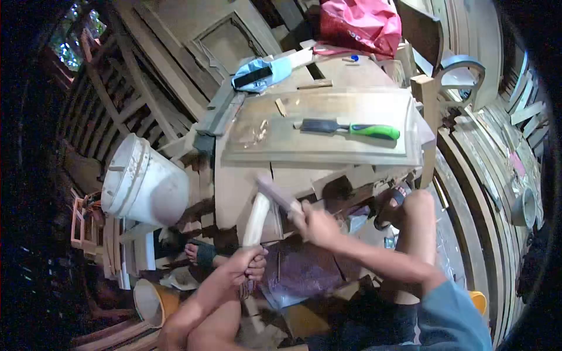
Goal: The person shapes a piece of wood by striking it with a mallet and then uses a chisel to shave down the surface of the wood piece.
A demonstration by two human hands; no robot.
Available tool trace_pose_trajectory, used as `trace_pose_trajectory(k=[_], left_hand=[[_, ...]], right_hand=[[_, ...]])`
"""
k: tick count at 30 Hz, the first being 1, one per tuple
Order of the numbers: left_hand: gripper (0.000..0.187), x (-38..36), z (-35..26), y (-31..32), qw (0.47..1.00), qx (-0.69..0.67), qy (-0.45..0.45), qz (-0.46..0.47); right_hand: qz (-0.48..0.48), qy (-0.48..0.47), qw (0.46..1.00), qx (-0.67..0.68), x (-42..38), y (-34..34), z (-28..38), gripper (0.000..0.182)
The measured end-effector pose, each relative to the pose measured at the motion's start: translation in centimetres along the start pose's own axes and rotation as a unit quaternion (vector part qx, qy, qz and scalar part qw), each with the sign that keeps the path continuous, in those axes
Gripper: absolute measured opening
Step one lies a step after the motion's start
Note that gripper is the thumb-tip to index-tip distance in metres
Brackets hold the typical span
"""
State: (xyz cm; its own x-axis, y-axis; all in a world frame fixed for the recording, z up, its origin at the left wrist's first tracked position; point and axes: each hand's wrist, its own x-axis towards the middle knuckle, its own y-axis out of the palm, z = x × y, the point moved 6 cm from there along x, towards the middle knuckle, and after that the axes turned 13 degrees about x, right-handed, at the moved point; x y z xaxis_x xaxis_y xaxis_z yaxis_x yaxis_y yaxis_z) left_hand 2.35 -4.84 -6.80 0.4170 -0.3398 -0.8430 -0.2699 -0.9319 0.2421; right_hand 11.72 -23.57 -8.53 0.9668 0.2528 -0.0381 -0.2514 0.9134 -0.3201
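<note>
Mallet (257, 217) standing near-upright at the front edge of the wooden workbench (234, 187), pale handle rising from the left hand (246, 264) toward a blurred head just beside the chisel; left hand clenching around the lower end of that handle, fingers curling fully round it, sitting below and slightly left of the right hand (313, 225); right hand gripping a chisel (280, 196), its shaft angling up and to the left, tip lying against the bench top, streaked with motion blur; the two hands resting near each other, the mallet handle passing just left of the chisel; farther up the bench, lying flat, a wooden panel (328, 149) carrying a second chisel with a green handle (351, 128), well apart from both hands; small wood chips (257, 133) scattering over the panel's left part; white bucket (143, 184) tilting at the bench's left side; blue cloth (263, 73) and red plastic bag (360, 23) sitting at the far end; bare foot (202, 253) showing beneath the bench, left of the clenching hand.
</note>
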Motion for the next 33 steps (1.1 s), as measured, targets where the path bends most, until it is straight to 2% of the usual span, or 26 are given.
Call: trace_pose_trajectory(k=[1,3,4,5,7,9,10,11,13,14,15,17,18,19,21,22,23,25,26,27,29,30,31,33], left_hand=[[0.031,0.1,0.4,0.0,1.0,0.007,-0.003,-0.015],[0.032,0.4,0.1,-0.3,0.999,0.014,-0.006,-0.033],[0.031,0.6,0.1,-0.4,0.999,0.005,-0.008,-0.032],[0.031,0.6,0.6,-0.3,0.999,-0.007,-0.014,-0.032],[0.028,0.3,0.2,0.4,1.0,-0.018,-0.003,-0.001],[0.03,0.0,0.0,0.5,1.0,-0.001,-0.004,-0.017],[0.03,0.1,-0.5,0.3,1.0,0.001,0.001,-0.018],[0.033,0.3,-0.5,0.1,1.0,0.0,0.002,-0.022],[0.037,0.8,0.4,-0.2,1.0,-0.001,-0.008,-0.029],[0.037,0.9,0.3,-0.2,1.0,-0.001,0.0,0.01],[0.037,0.8,0.2,0.0,1.0,0.001,0.006,0.012],[0.026,0.5,0.5,0.6,0.999,-0.028,-0.017,-0.01],[0.023,1.2,1.2,-0.6,0.997,0.002,0.0,-0.079],[0.023,1.1,1.1,-0.1,0.997,-0.001,-0.004,-0.081],[0.019,0.2,0.6,-0.3,0.979,0.009,0.022,-0.201],[0.021,0.6,0.7,-1.1,0.977,0.046,0.067,-0.198],[0.021,0.5,0.6,-0.8,0.977,0.048,0.074,-0.196],[0.024,-0.6,-0.8,-0.4,0.917,0.295,0.102,-0.246],[0.029,-0.2,-0.3,-1.7,0.904,0.295,0.122,-0.284],[0.029,-0.8,-0.8,-1.0,0.905,0.293,0.118,-0.283],[0.028,-2.6,-3.1,1.2,0.878,0.33,0.171,-0.303],[0.037,-3.2,-3.5,0.4,0.761,0.433,0.249,-0.413],[0.037,-2.8,-3.0,-0.4,0.76,0.434,0.248,-0.416],[0.048,-3.5,-3.8,-0.6,0.653,0.485,0.358,-0.458]], right_hand=[[0.011,-0.068,0.996,-0.054,-1.4,1.6,-1.1,0.038],[0.107,-0.143,0.974,-0.139,-4.2,1.9,0.8,0.036],[0.117,-0.033,0.984,-0.133,-2.3,1.1,-0.5,0.038],[0.032,-0.018,0.997,-0.064,-0.5,-0.3,-0.3,0.039],[0.03,0.022,0.999,-0.03,0.5,-0.7,0.0,0.037],[0.059,-0.039,0.993,-0.1,-2.6,0.8,1.1,0.035],[0.089,-0.139,0.985,-0.057,-3.7,1.9,1.4,0.036],[0.091,-0.137,0.985,-0.056,-2.8,2.1,0.4,0.036],[-0.023,-0.069,0.997,-0.016,-0.2,-0.3,-0.2,0.04],[-0.03,-0.063,0.997,-0.034,0.9,-1.0,0.2,0.04],[-0.032,-0.067,0.997,-0.037,0.1,-0.9,0.5,0.04],[0.061,-0.107,0.986,-0.113,-2.8,1.1,1.4,0.039],[0.103,-0.135,0.979,-0.109,-3.9,1.5,1.9,0.04],[0.107,-0.133,0.98,-0.106,-3.1,1.3,1.9,0.04],[-0.013,-0.03,0.999,-0.023,0.0,-1.5,1.1,0.041],[-0.003,-0.006,1.0,-0.026,0.8,-2.0,1.0,0.04],[-0.008,-0.011,0.999,-0.03,0.0,-1.9,1.0,0.04],[0.031,-0.034,0.998,-0.041,-2.2,-0.8,1.1,0.045],[0.084,-0.057,0.993,-0.066,-2.8,-0.7,1.5,0.041],[0.087,-0.054,0.993,-0.066,-2.4,-0.9,1.6,0.041],[0.049,-0.027,0.998,-0.042,-1.4,-2.1,1.7,0.041],[0.046,-0.028,0.998,-0.016,-0.7,-2.0,1.0,0.042],[0.048,-0.029,0.998,-0.014,-0.7,-1.9,1.1,0.042],[0.036,-0.035,0.998,-0.048,-0.4,-2.2,1.5,0.042]])
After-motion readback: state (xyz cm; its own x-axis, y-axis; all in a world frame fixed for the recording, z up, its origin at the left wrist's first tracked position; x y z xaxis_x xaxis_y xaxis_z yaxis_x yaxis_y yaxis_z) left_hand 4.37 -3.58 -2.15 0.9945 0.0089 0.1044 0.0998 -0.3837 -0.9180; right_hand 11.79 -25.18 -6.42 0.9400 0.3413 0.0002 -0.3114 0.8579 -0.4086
